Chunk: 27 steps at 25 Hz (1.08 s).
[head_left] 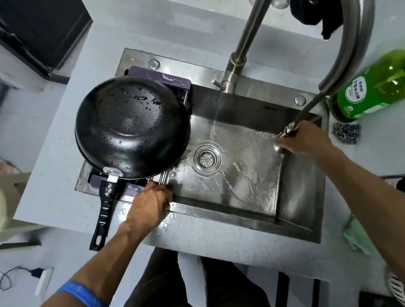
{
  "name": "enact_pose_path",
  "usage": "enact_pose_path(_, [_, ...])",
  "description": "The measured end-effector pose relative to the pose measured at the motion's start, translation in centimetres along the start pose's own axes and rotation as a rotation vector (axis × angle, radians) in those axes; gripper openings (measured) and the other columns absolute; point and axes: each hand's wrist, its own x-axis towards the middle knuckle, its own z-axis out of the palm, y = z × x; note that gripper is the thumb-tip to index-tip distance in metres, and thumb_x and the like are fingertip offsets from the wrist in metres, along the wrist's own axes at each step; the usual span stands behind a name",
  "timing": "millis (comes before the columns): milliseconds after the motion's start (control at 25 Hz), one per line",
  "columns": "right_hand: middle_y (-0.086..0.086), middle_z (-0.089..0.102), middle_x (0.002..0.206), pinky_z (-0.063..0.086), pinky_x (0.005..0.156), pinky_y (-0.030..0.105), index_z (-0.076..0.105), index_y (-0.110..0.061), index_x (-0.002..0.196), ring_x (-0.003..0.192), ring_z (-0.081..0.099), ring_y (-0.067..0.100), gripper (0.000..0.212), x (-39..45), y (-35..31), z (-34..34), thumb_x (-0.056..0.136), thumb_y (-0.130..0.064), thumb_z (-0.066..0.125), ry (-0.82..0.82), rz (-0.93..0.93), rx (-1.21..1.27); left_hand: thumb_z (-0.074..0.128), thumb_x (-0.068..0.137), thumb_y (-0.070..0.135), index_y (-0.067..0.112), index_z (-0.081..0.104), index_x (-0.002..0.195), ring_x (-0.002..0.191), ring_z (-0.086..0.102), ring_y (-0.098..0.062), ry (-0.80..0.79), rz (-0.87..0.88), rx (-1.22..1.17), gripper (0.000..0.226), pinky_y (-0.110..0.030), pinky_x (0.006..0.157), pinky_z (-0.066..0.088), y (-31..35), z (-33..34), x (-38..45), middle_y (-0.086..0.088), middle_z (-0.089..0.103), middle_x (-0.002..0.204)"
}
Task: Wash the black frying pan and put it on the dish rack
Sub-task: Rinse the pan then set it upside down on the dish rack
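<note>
The black frying pan (132,125) is seen upside down and wet on the dish rack (163,78) laid over the left end of the sink (299,203), its handle (103,208) jutting over the counter (58,193). The rack's near edge is touched by the left hand (149,205), fingers loosely bent. The pull-out spray head (285,136) is gripped by the right hand (302,140), with water running into the basin.

The upturned black frying pan (131,127) is covering the dish rack (163,78) over the sink's (299,208) left side; the basin's right half is lying open beneath the arching faucet (348,25).
</note>
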Motion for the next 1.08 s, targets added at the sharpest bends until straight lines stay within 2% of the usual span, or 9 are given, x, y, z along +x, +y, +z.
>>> enact_pose_path(120, [-0.008,0.059,0.050,0.041,0.061,0.028,0.070,-0.021,0.064,0.056,0.054,0.011,0.028,-0.4,-0.3,1.0,0.083,-0.042,0.072,-0.017,0.015,0.026,0.068,0.080,0.021,0.027,0.064,0.093,0.101,0.047,-0.014,-0.018,0.001,-0.004,0.015,-0.029,0.076,0.050,0.1,-0.3,0.1,0.010,0.063,0.102])
enact_pose_path(200, [0.001,0.062,0.064,0.041,0.067,0.030,0.071,-0.015,0.072,0.062,0.054,0.020,0.032,-0.5,0.5,0.0,0.084,-0.045,0.073,0.006,0.034,-0.015,0.069,0.081,0.020,0.027,0.065,0.095,0.103,0.048,-0.013,-0.030,-0.007,-0.002,0.017,-0.028,0.081,0.050,0.3,-0.4,0.1,0.009,0.063,0.103])
enact_pose_path(280, [0.007,0.068,0.074,0.043,0.066,0.031,0.071,-0.015,0.072,0.070,0.061,0.025,0.033,-1.2,0.8,-0.2,0.084,-0.046,0.072,-0.011,0.049,0.006,0.070,0.080,0.019,0.027,0.065,0.095,0.104,0.047,-0.013,-0.044,-0.016,-0.008,0.018,-0.029,0.083,0.050,0.4,-0.5,0.0,0.009,0.062,0.103])
enact_pose_path(400, [0.001,0.072,0.066,0.049,0.060,0.028,0.072,-0.018,0.066,0.065,0.069,0.018,0.031,-2.5,-1.9,2.7,0.084,-0.044,0.070,-0.089,-0.053,0.095,0.071,0.080,0.018,0.024,0.065,0.094,0.102,0.048,-0.012,-0.040,-0.013,-0.037,0.016,-0.026,0.080,0.049,0.4,-0.7,-0.1,0.008,0.063,0.102])
enact_pose_path(520, [-0.001,0.074,0.065,0.057,0.066,0.030,0.074,-0.015,0.071,0.061,0.071,0.016,0.031,-2.2,-3.2,4.1,0.081,-0.044,0.068,-0.105,-0.066,0.138,0.070,0.082,0.015,0.024,0.066,0.094,0.101,0.049,-0.012,-0.058,-0.030,-0.056,0.015,-0.021,0.078,0.045,0.6,-0.8,0.0,0.006,0.064,0.096])
enact_pose_path(680, [-0.007,0.071,0.062,0.052,0.062,0.026,0.074,-0.018,0.069,0.059,0.068,0.010,0.033,-1.7,-0.9,2.8,0.082,-0.048,0.067,-0.073,-0.026,0.055,0.070,0.084,0.012,0.021,0.068,0.095,0.098,0.050,-0.014,-0.046,-0.049,-0.081,0.015,-0.029,0.084,0.051,1.0,-1.2,-0.1,0.000,0.063,0.095])
enact_pose_path(880, [-0.001,0.071,0.057,0.061,0.069,0.040,0.071,-0.013,0.067,0.054,0.071,0.020,0.040,-1.8,-1.5,4.9,0.077,-0.052,0.067,-0.119,-0.069,0.170,0.071,0.083,0.014,0.023,0.067,0.093,0.101,0.049,-0.014,-0.059,-0.058,-0.066,0.014,-0.024,0.083,0.048,1.0,-0.9,-0.2,0.001,0.063,0.096])
enact_pose_path(1000, [-0.005,0.072,0.066,0.059,0.075,0.038,0.073,-0.018,0.075,0.064,0.070,0.016,0.038,-1.6,0.4,3.9,0.077,-0.056,0.066,-0.075,-0.043,0.086,0.071,0.083,0.013,0.023,0.067,0.091,0.101,0.048,-0.014,-0.061,-0.046,-0.055,0.014,-0.026,0.081,0.049,1.0,-0.8,0.0,0.002,0.065,0.093])
enact_pose_path(1080, [-0.005,0.071,0.068,0.057,0.071,0.035,0.071,-0.019,0.075,0.063,0.068,0.014,0.033,-1.8,0.6,3.8,0.079,-0.052,0.067,-0.051,-0.045,0.103,0.072,0.082,0.014,0.024,0.067,0.091,0.099,0.048,-0.013,-0.071,-0.048,-0.055,0.015,-0.025,0.080,0.049,1.0,-0.9,0.0,0.002,0.063,0.092])
